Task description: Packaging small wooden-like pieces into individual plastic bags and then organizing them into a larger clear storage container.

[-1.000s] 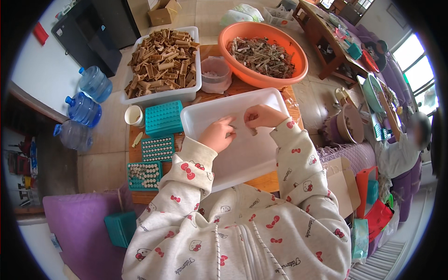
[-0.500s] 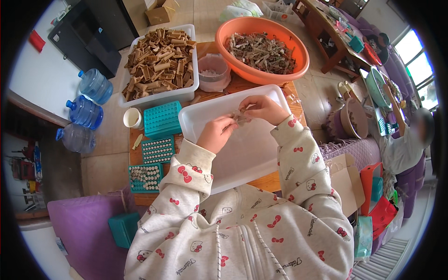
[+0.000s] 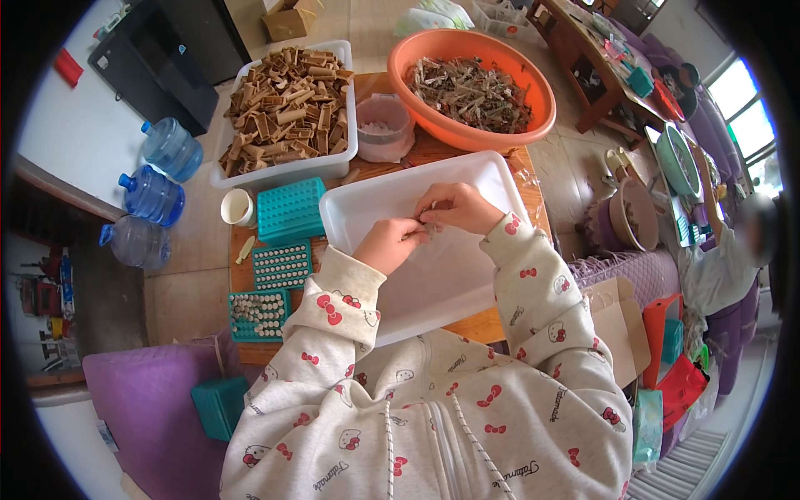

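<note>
Above a white plastic bin (image 3: 442, 287), my two hands meet with fingertips together. My left hand (image 3: 388, 245) pinches a small, see-through plastic-looking piece (image 3: 430, 227), mostly covered by fingers. From the other side my right hand (image 3: 460, 208) closes on the same piece with thumb and fingers. Its exact kind is too small to make out. Left of the bin stand a teal rack with rows of holes (image 3: 290, 210) and two teal racks (image 3: 282, 265) filled with small white-topped pieces.
Behind the bin are a tub heaped with brown curved pieces (image 3: 287, 112), a round translucent container (image 3: 385, 125) and an orange basin (image 3: 467, 137) full of thin clear strips. A cream cup (image 3: 237, 207) stands left. Water jugs (image 3: 154, 197) line the floor. Another person (image 3: 721, 262) sits far right.
My right hand has shifted slightly left and down, closer to my left hand. The clear piece is now more covered by the fingers.
</note>
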Demonstrator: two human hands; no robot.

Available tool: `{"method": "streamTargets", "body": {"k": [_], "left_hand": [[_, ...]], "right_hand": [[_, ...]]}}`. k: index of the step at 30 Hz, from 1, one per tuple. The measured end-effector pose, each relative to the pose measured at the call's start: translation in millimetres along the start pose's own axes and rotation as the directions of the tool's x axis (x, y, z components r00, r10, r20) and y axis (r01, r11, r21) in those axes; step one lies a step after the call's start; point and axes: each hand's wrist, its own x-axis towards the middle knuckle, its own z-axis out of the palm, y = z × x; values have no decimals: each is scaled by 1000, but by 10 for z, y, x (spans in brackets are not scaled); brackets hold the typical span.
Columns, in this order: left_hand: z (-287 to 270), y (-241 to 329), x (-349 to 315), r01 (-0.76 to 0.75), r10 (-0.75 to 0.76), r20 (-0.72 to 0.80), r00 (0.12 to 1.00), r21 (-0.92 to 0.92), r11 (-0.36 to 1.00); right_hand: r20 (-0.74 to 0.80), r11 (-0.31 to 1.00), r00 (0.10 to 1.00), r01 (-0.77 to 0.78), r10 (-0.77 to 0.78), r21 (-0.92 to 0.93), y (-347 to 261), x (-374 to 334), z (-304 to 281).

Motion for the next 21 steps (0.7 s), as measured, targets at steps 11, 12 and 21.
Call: {"method": "streamTargets", "body": {"k": [11, 12, 21], "left_hand": [[-149, -146, 49, 292, -280, 82, 956, -319, 902], [-147, -139, 40, 318, -306, 93, 948, -369, 874], [-141, -107, 37, 310, -310, 64, 949, -376, 873]], "right_hand": [[-427, 958, 900, 197, -91, 210, -128, -121, -232], [-425, 957, 901, 194, -87, 214, -140, -123, -226], [-298, 996, 954, 62, -38, 71, -192, -110, -192]]}}
